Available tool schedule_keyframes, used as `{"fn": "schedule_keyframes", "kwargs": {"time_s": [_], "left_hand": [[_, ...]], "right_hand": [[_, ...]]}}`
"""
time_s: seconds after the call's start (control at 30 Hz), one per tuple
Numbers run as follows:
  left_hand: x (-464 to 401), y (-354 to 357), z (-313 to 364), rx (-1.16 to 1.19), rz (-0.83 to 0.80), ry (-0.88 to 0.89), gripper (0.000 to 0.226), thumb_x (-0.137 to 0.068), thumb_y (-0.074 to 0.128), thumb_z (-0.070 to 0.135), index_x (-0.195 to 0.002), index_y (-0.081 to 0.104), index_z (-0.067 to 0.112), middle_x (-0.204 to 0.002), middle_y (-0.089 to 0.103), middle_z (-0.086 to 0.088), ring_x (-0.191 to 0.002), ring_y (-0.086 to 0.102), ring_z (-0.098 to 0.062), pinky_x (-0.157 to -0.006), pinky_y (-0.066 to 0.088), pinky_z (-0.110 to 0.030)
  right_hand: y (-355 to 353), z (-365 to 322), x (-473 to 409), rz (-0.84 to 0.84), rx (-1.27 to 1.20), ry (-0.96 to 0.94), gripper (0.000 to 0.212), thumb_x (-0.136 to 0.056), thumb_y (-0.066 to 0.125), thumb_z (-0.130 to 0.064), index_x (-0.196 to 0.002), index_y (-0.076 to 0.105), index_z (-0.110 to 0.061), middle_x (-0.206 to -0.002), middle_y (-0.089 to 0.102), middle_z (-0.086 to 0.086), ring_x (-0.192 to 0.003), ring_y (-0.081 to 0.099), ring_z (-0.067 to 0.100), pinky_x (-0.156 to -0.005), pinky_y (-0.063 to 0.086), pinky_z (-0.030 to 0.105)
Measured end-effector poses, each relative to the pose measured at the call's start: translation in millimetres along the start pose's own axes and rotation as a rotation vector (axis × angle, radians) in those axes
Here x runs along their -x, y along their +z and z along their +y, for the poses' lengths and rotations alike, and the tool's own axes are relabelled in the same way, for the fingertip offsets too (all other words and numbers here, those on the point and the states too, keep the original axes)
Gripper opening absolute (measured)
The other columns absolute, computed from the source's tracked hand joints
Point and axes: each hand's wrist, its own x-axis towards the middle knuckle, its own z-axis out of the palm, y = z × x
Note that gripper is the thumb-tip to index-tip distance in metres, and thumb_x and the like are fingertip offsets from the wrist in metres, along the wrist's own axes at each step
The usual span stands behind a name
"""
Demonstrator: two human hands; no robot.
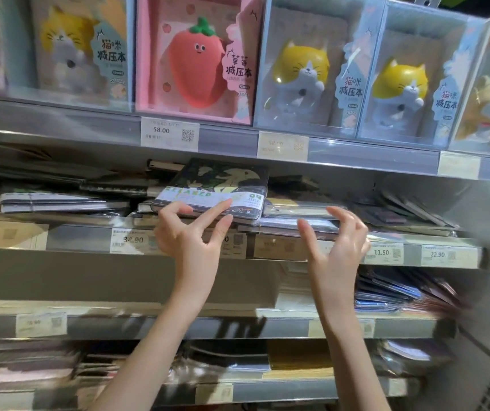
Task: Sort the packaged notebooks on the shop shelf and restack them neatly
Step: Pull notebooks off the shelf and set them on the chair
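**What you can actually read on these shelves**

Your top shelf has a pink strawberry box (pixel 195 59) reading 草莓 减压本, and the cat boxes (pixel 321 72) beside it say 猫咪 减压本. Under the pink one there's a price tag (pixel 169 134) showing 58.00 with a QR code; the next tag (pixel 282 146) looks like 58.00 too, but faint. The dark notebook (pixel 217 188) in front of you has a band with "RELAXED" and "04". Lower rail tags read 34.90 (pixel 132 240), 11.50 (pixel 383 253) and 22.90 (pixel 438 255). The rest is too blurred.
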Motion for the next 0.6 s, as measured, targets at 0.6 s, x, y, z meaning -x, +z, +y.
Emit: {"fn": "schedule_keyframes", "kwargs": {"time_s": [0.6], "left_hand": [[5.2, 20.4, 27.4, 0.616, -0.089, -0.447, 0.014, -0.089, 0.058, 0.028, -0.095, 0.057, 0.041, -0.116, 0.050, 0.019, -0.117, 0.047, -0.012, -0.099, 0.043, -0.049]], "right_hand": [[54.0, -36.2, -14.3, 0.118, -0.082, 0.411, 0.037, -0.086, 0.055, -0.052, -0.118, 0.058, -0.033, -0.149, -0.002, -0.006, -0.100, 0.055, 0.026, -0.076, 0.038, 0.030]]}}
